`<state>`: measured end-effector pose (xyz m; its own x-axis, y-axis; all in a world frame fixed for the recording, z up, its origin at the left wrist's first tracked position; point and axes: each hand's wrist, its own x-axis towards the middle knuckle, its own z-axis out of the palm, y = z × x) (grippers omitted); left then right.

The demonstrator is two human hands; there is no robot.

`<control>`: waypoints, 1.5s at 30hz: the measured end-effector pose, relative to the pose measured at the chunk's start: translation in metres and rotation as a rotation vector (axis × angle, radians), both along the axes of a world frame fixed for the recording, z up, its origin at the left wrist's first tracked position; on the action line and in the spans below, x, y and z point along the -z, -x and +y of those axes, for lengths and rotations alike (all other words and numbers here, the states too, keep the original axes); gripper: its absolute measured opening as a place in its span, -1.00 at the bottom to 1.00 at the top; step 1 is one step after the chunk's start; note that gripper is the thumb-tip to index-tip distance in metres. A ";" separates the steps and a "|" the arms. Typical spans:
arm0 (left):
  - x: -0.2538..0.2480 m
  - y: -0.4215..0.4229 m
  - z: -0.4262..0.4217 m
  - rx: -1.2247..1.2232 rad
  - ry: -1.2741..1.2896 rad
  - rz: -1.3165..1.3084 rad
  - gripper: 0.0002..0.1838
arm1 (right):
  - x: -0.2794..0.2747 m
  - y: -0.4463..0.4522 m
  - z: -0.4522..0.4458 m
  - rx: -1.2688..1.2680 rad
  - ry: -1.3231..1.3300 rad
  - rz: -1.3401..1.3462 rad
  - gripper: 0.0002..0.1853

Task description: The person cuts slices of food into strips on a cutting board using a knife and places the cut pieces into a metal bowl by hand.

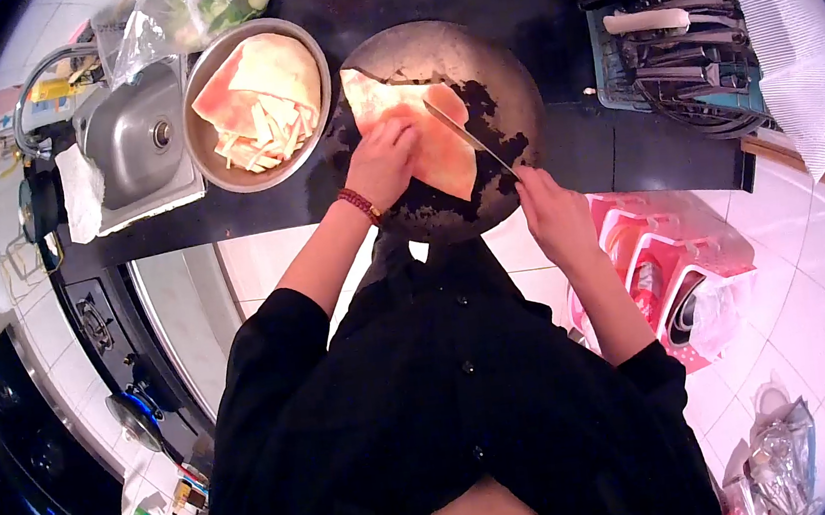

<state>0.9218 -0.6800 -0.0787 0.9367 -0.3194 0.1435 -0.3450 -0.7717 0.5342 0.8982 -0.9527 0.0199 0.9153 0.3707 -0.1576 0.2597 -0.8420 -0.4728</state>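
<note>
Right hand (550,208) wrapped round the knife (469,138), blade over the flat sheet (441,159); left hand (385,164) curled on top (pinching or pressing, hard to tell). Sheet's on the round board (505,67), strip-filled bowl (204,155) alongside.

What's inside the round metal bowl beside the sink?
The bowl holds pale cut strips and a larger flat piece; whatever lies beneath them is covered from view.
</note>
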 end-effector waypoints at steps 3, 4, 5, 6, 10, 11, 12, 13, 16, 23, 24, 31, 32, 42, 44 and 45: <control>-0.002 -0.002 -0.001 -0.025 0.011 -0.017 -0.67 | -0.004 -0.013 0.015 -0.041 0.044 0.026 -0.86; -0.004 -0.003 -0.001 -0.032 0.012 -0.038 -0.71 | -0.004 -0.017 0.020 -0.045 0.054 0.038 -0.88; -0.005 -0.004 -0.001 -0.036 0.013 -0.037 -0.71 | -0.005 -0.021 0.024 -0.049 0.055 0.039 -0.88; -0.005 -0.005 0.000 -0.039 0.021 -0.066 -0.73 | -0.005 -0.025 0.027 -0.045 0.084 0.079 -0.88; 0.002 -0.006 0.001 -0.085 0.089 -0.043 -0.77 | -0.008 -0.043 0.040 -0.042 0.137 0.151 -0.85; 0.005 -0.006 0.002 -0.090 0.091 -0.043 -0.77 | -0.009 -0.047 0.042 -0.047 0.140 0.151 -0.85; 0.007 -0.006 0.004 -0.090 0.093 -0.056 -0.77 | -0.011 -0.051 0.045 -0.032 0.136 0.179 -0.84; 0.009 -0.005 0.005 -0.089 0.093 -0.070 -0.78 | -0.013 -0.054 0.048 -0.018 0.131 0.207 -0.83; 0.009 -0.004 0.006 -0.106 0.105 -0.065 -0.78 | -0.017 -0.061 0.054 -0.029 0.099 0.215 -0.81; 0.009 -0.006 0.007 -0.107 0.122 -0.075 -0.77 | -0.014 -0.071 0.061 -0.049 0.112 0.223 -0.81; 0.009 -0.006 0.007 -0.112 0.121 -0.084 -0.76 | -0.014 -0.072 0.061 -0.051 0.101 0.224 -0.81; 0.011 -0.011 0.008 -0.146 0.214 -0.055 -0.75 | -0.020 -0.084 0.062 -0.085 0.124 0.251 -0.76; 0.011 -0.011 0.008 -0.147 0.214 -0.053 -0.75 | -0.021 -0.086 0.062 -0.085 0.125 0.253 -0.76; 0.011 -0.011 0.010 -0.149 0.210 0.030 -0.74 | -0.026 -0.091 0.069 -0.034 0.064 0.297 -0.78; 0.012 -0.010 0.010 -0.149 0.214 0.026 -0.74 | -0.025 -0.092 0.069 -0.029 0.053 0.311 -0.78; 0.013 -0.011 0.010 -0.143 0.209 -0.004 -0.74 | -0.019 -0.092 0.068 -0.043 0.027 0.298 -0.78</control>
<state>0.9327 -0.6704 -0.0918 0.9695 -0.1470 0.1960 -0.2427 -0.6858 0.6861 0.9906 -0.8851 0.0388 0.8108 0.4000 -0.4272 0.1482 -0.8465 -0.5114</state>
